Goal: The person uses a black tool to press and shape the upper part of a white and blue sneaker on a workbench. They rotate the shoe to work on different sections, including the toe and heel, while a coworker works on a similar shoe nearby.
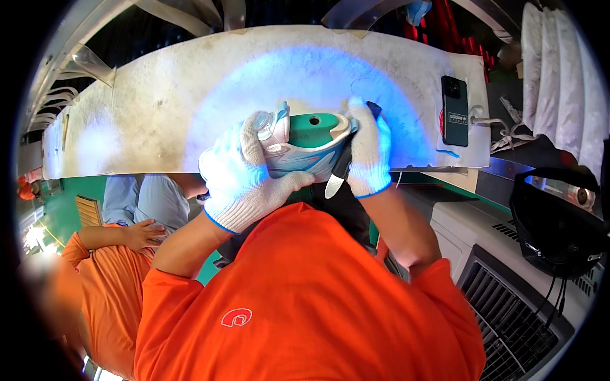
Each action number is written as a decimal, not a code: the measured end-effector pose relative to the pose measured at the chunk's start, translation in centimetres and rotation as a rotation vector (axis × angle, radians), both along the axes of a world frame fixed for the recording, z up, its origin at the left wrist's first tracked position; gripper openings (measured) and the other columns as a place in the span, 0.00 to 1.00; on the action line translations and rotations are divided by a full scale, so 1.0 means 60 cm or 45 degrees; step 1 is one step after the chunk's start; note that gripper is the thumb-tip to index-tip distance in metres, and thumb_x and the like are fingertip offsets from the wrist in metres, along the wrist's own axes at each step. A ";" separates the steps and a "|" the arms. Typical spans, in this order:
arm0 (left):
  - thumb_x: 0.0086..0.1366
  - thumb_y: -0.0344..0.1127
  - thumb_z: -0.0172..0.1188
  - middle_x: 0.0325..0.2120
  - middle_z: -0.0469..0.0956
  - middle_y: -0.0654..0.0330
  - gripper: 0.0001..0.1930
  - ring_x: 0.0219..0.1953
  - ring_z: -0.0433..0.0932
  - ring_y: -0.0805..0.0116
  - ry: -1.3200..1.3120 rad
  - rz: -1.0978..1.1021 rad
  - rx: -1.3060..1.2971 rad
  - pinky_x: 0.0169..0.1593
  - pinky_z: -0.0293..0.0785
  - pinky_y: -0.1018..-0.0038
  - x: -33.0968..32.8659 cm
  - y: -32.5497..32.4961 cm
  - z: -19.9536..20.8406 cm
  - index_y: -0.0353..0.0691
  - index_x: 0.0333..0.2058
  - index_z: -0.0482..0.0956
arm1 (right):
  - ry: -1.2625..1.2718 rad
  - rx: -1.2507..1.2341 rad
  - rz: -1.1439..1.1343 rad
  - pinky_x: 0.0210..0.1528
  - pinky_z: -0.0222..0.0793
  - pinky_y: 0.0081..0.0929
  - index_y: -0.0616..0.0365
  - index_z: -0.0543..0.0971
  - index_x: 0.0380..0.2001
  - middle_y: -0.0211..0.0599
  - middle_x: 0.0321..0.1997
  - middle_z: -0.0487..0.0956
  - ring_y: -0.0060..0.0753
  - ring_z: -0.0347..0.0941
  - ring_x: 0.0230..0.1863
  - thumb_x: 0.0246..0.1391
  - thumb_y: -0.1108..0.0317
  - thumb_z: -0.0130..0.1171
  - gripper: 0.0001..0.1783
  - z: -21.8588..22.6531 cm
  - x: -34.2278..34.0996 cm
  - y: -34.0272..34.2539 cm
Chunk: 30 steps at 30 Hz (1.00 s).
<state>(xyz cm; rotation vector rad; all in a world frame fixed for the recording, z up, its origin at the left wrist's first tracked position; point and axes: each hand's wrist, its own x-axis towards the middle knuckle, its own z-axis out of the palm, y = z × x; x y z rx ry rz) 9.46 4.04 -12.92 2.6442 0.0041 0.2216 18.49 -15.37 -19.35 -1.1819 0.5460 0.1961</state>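
Observation:
A white and light-blue sports shoe [304, 160] is held up near the front edge of the white table, its toe toward the left. A green shoe last [310, 131] with a dark hole in its top fills the opening. My left hand [238, 178], in a white knit glove, grips the front part, thumb along the near side. Also gloved, my right hand [368, 149] is closed round the black handle of a knife [335, 184], with fingers against the heel. The short blade points down toward me, below the heel. Some right-hand fingers are hidden.
Blue light falls on the tabletop [159, 120]. A dark phone [454, 111] and a small blue strip [448, 153] lie at its right end. A black bag [549, 222] hangs above a grey grille [508, 317]. A person in orange [114, 286] is close on my left.

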 end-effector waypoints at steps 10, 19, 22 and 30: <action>0.38 0.67 0.87 0.48 0.83 0.46 0.64 0.51 0.85 0.43 0.006 -0.048 -0.022 0.52 0.82 0.52 0.011 0.020 0.001 0.31 0.67 0.69 | -0.430 -0.395 -0.065 0.52 0.77 0.28 0.68 0.85 0.53 0.35 0.47 0.88 0.28 0.83 0.48 0.75 0.61 0.61 0.19 0.044 -0.042 0.038; 0.48 0.58 0.83 0.50 0.83 0.45 0.55 0.48 0.87 0.44 -0.037 -0.194 -0.032 0.48 0.84 0.52 0.016 0.058 -0.005 0.34 0.68 0.69 | -0.967 -0.570 0.578 0.69 0.72 0.32 0.68 0.65 0.79 0.46 0.68 0.82 0.35 0.80 0.64 0.69 0.67 0.65 0.40 0.059 -0.006 0.028; 0.49 0.55 0.82 0.52 0.82 0.41 0.55 0.50 0.85 0.41 0.200 -0.194 -0.134 0.52 0.82 0.49 0.030 0.059 0.012 0.27 0.68 0.67 | -0.716 -0.622 0.515 0.70 0.72 0.32 0.66 0.71 0.75 0.46 0.66 0.84 0.34 0.79 0.65 0.65 0.66 0.68 0.38 0.072 0.001 0.042; 0.54 0.53 0.80 0.57 0.76 0.32 0.58 0.56 0.78 0.37 0.179 -0.319 -0.257 0.61 0.75 0.48 0.041 0.074 -0.013 0.17 0.71 0.60 | -0.471 -0.706 0.331 0.69 0.73 0.34 0.64 0.77 0.69 0.42 0.62 0.83 0.34 0.79 0.62 0.67 0.74 0.67 0.28 0.094 -0.018 0.089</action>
